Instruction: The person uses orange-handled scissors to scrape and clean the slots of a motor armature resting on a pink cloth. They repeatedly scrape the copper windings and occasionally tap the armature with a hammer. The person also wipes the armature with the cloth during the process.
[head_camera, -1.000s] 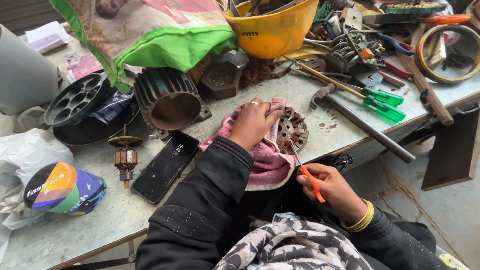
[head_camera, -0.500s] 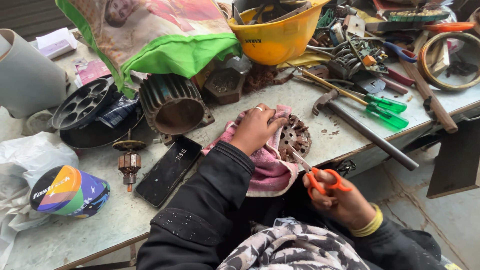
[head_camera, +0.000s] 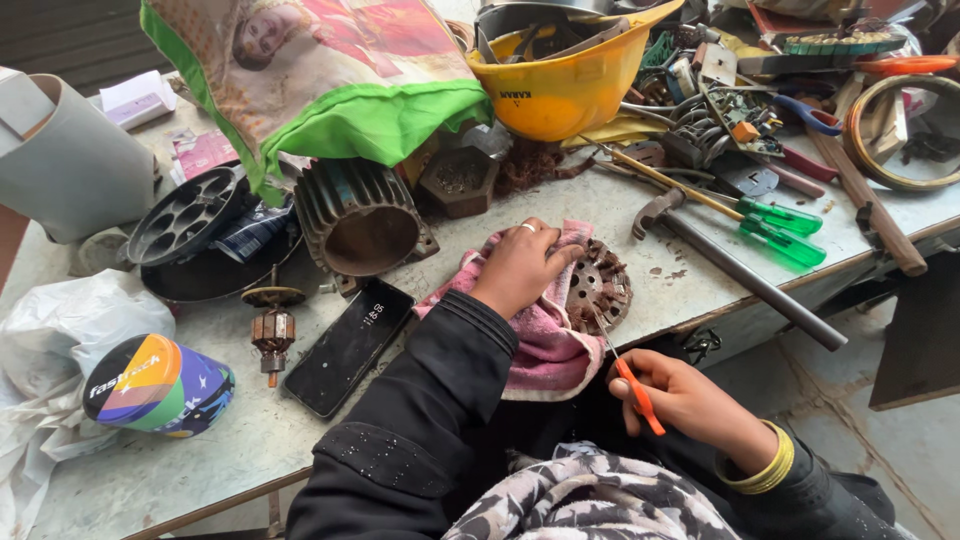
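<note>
Head view, looking down on a cluttered workbench. Left hand (head_camera: 522, 265) spread flat, palm down, fingers loosely curled over a pink cloth (head_camera: 545, 340) and the near rim of a rusty perforated metal disc (head_camera: 598, 288), pinning both at the table's front edge. Right hand (head_camera: 690, 400) below and to the right, off the table edge, closed around orange-handled scissors (head_camera: 622, 362); thin steel blades aimed up and to the left, long axis slanting toward the disc, tips touching or just short of its lower rim, cannot tell which. Disc just above the right hand, but nearer the left, which already rests on it. Cloth soft, crumpled, draped over the edge; disc hard, round, pitted brown with many holes. Close by: ribbed motor housing (head_camera: 358, 215), black phone (head_camera: 350, 345), hammer (head_camera: 735, 265), green screwdrivers (head_camera: 785, 230), yellow hard hat (head_camera: 565, 75).
</note>
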